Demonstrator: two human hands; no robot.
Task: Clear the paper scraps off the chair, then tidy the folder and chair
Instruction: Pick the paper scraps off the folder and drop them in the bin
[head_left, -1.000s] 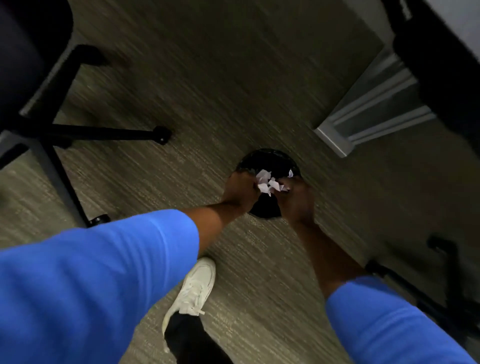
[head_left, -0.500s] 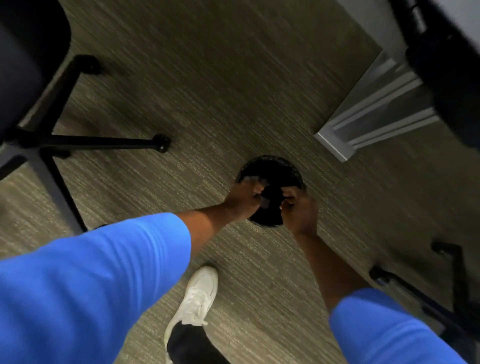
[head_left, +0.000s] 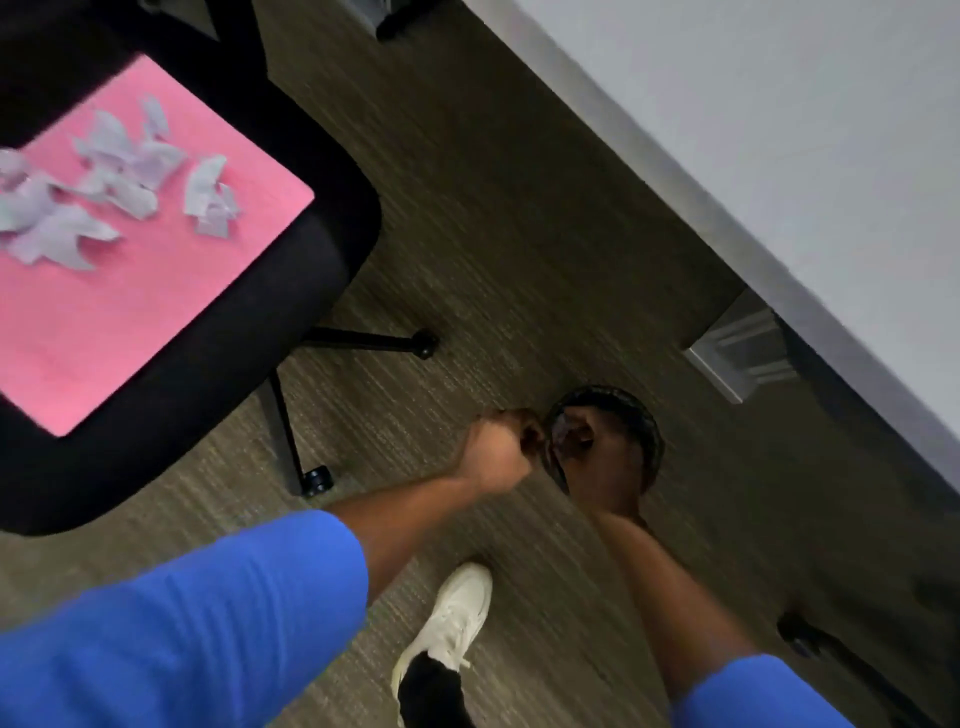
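A pink folder (head_left: 130, 322) lies on the black chair seat (head_left: 291, 270) at the upper left, with several white paper scraps (head_left: 119, 171) scattered on its far part. A small round black bin (head_left: 647, 421) stands on the carpet at centre right. My left hand (head_left: 498, 452) is curled into a fist just left of the bin's rim, and no paper shows in it. My right hand (head_left: 602, 467) reaches down over the bin's mouth. It is dark and blurred, so its fingers are unclear.
A white desk top (head_left: 779, 130) runs across the upper right, with its grey metal leg (head_left: 743, 353) just behind the bin. The chair's castor (head_left: 318, 480) stands left of my hands. Another chair base (head_left: 810, 639) is at the lower right. My white shoe (head_left: 452, 618) is below.
The white scraps my hands held over the bin a second ago are gone from them. My view has swung left and up, bringing the chair, folder and remaining scraps into sight.
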